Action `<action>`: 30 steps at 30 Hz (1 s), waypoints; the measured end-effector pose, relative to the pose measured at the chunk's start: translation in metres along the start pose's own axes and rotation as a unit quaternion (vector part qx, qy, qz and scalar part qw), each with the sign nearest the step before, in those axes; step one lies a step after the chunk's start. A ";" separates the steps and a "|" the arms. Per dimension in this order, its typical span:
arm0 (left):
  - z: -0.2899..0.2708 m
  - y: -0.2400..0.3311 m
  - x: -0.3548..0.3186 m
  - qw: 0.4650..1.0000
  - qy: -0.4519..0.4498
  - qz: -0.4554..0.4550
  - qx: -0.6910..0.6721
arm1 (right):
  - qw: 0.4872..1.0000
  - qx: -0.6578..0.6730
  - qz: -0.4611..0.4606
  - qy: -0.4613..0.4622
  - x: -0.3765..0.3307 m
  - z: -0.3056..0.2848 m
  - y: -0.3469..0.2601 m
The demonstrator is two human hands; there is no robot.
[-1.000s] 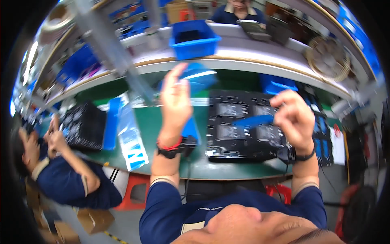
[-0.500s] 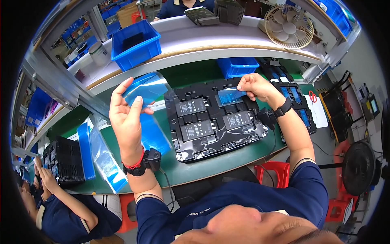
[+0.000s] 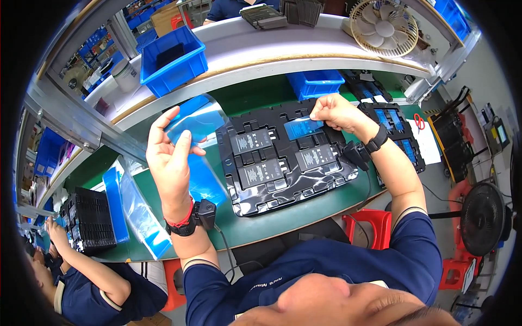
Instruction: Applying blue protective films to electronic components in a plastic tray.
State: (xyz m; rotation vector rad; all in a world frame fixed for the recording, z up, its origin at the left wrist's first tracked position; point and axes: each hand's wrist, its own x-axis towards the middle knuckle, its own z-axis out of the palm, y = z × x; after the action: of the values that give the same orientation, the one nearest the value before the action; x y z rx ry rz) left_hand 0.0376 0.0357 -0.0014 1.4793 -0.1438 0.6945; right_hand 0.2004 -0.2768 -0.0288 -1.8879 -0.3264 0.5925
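My left hand (image 3: 169, 163) is raised left of the tray, thumb and fingers closed on a clear sheet (image 3: 202, 120) with blue film on it. My right hand (image 3: 340, 115) pinches the upper right corner of a small blue film piece (image 3: 300, 128) between thumb and fingertips. That piece lies over the upper right pocket of a black plastic tray (image 3: 293, 200) and hides what is beneath it. Flat black batteries with pale print fill the other pockets: one at upper left (image 3: 251, 142), one at lower left (image 3: 262, 174), one at lower right (image 3: 315, 157).
Blue film (image 3: 204, 182) lies on the green table beside the tray. Stacked black trays (image 3: 89, 220) stand left, near a co-worker's arm (image 3: 89, 266). Blue bins (image 3: 174, 65) sit on the shelf and beneath it. More trays (image 3: 387, 122), red scissors (image 3: 418, 121) and a fan (image 3: 383, 28) are right.
My right hand has shifted slightly left with the small film piece, which sits a little further left over its pocket. My left hand stays almost still. The co-worker's hands have moved.
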 end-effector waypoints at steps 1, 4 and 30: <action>0.000 0.000 0.000 1.000 -0.001 0.002 0.002 | 1.000 0.000 0.000 0.000 0.000 0.000 0.000; 0.000 0.001 -0.001 1.000 0.000 0.004 0.004 | 1.000 0.003 0.011 0.009 0.000 0.000 0.000; 0.004 0.003 -0.001 1.000 -0.023 -0.002 0.005 | 0.942 -0.311 -0.104 0.073 0.006 0.010 0.002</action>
State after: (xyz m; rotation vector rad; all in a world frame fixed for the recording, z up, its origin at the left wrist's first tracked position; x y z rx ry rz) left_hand 0.0368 0.0316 0.0015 1.5053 -0.1743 0.6591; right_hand 0.1998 -0.2672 -0.0346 -2.4424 -0.6654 0.2070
